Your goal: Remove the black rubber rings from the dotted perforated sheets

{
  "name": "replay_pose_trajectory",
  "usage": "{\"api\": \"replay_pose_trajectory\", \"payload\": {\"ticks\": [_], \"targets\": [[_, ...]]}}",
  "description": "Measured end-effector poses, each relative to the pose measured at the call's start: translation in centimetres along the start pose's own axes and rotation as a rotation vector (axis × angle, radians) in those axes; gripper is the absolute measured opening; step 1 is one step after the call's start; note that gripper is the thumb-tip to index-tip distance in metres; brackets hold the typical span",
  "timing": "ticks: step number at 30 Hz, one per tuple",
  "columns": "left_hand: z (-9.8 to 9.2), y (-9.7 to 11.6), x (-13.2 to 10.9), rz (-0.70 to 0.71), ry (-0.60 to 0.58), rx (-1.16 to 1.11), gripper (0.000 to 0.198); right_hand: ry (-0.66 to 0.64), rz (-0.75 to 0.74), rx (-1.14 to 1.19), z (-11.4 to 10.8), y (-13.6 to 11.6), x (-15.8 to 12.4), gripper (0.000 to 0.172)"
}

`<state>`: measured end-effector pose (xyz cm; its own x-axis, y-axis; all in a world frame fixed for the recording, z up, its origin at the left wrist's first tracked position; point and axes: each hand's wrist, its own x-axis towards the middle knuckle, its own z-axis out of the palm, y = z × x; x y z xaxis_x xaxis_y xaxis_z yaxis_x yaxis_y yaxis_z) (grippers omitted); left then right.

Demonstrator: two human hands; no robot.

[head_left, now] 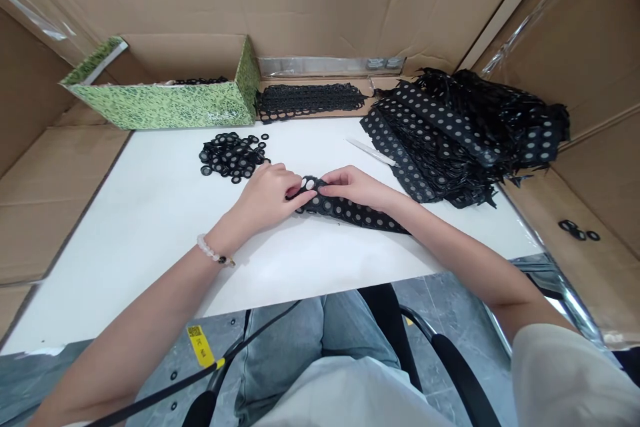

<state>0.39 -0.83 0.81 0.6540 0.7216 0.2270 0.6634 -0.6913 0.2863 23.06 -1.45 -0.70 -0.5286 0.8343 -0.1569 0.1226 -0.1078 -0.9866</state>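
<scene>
A black strip with rows of pale round dots lies on the white table, its right end running under my right forearm. My left hand is closed on the strip's left end, thumb stretched along it. Beside that thumb, my right hand pinches the strip's upper edge between thumb and fingers. Two whiter dots show between the hands. Just beyond my left hand is a pile of small black rings with grey centres. Whether a loose ring sits under my fingertips is hidden.
Many more black dotted strips are heaped at the right, with a white pen-like tool against them. A green-patterned box and a black perforated bundle stand at the back. Cardboard walls surround the white table.
</scene>
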Motion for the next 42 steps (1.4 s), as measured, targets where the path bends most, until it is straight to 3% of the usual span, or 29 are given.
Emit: {"api": "replay_pose_trajectory", "payload": {"ticks": [3,8,10,13,15,19,26,29,36,42], "targets": [[0.5,-0.4,0.1,-0.026,-0.014,0.013,0.046,-0.081,0.036,0.013,-0.2,0.1,-0.2,0.026],[0.2,-0.1,0.1,-0.037,0.056,-0.002,0.044,0.112,0.095,-0.11,0.1,0.3,-0.2,0.033],[0.1,0.3,0.0,0.001,0.012,-0.04,0.045,0.073,0.062,-0.125,0.4,0.1,-0.3,0.033],[0.2,0.5,0.0,0.037,-0.074,-0.083,0.05,-0.09,-0.006,-0.046,0.6,-0.4,-0.4,0.024],[0.5,0.4,0.0,0.014,-0.065,-0.068,0.051,-0.133,-0.02,0.011,0.4,-0.3,-0.4,0.025],[0.9,0.0,0.0,-0.038,0.016,-0.005,0.051,-0.053,0.053,0.0,0.0,0.5,-0.2,0.023],[0.4,0.3,-0.1,0.085,-0.12,-0.106,0.049,-0.133,-0.033,0.002,0.3,0.3,-0.2,0.021],[0.4,0.0,0.0,0.067,-0.135,-0.119,0.048,-0.074,0.015,-0.034,0.3,0.2,-0.2,0.023],[0.8,-2.4,0.7,-0.212,0.114,-0.102,0.045,0.123,0.076,-0.017,0.0,0.2,0.1,0.026],[1.5,-3.7,0.9,-0.377,0.232,-0.057,0.044,0.13,0.043,-0.08,-0.4,0.4,0.3,0.022]]}}
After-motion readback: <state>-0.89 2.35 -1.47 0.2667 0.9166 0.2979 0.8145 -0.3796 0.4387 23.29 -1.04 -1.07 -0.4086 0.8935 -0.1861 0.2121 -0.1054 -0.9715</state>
